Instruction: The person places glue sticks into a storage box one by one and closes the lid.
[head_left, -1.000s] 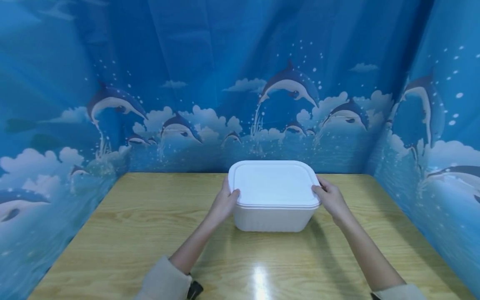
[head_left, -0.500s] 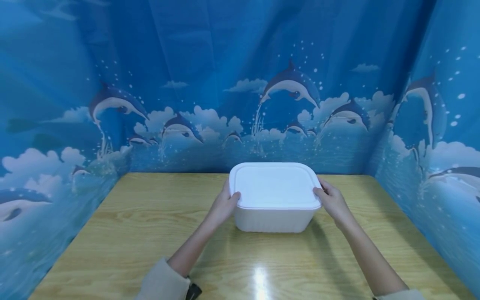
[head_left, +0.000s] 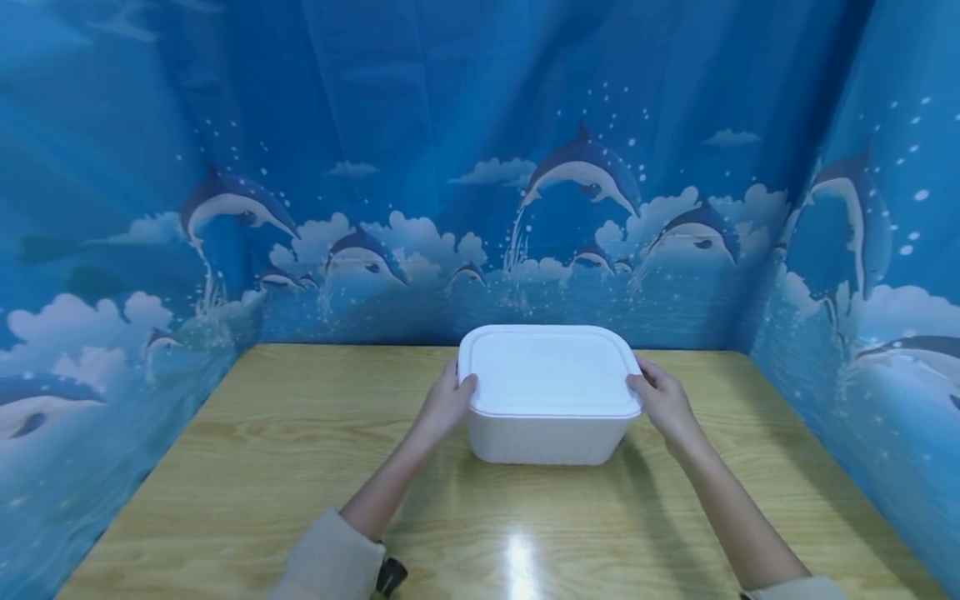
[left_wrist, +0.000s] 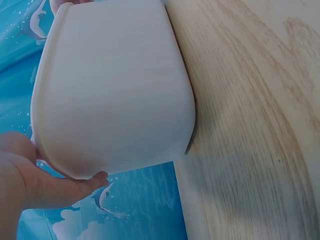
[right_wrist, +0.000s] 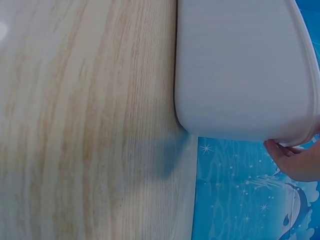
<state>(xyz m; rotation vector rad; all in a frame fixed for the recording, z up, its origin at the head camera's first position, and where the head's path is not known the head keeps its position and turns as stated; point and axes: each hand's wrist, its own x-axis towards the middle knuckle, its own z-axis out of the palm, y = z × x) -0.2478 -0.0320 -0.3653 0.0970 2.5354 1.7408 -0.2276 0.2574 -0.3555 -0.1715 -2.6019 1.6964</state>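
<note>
A white plastic storage box (head_left: 551, 440) stands on the table with its white lid (head_left: 551, 371) lying over the top. My left hand (head_left: 448, 398) grips the lid's left edge, thumb on top. At the right edge my right hand (head_left: 663, 400) does the same, its thumb on the lid's rim. In the left wrist view the fingers of my left hand (left_wrist: 47, 182) reach under the rim of the box (left_wrist: 115, 90). The right wrist view has fingertips of my right hand (right_wrist: 297, 161) against the rim's underside. Whatever is inside the box is hidden.
The box stands toward the back of a wood-grain table (head_left: 300, 467). Behind and on both sides hangs a blue curtain (head_left: 450, 125) printed with dolphins and clouds. A bright light reflection (head_left: 520, 567) shows on the tabletop near the front.
The lid has come down slightly at the front; the double line under its front edge now looks like a single seam. Both hands have kept their hold at the sides.
</note>
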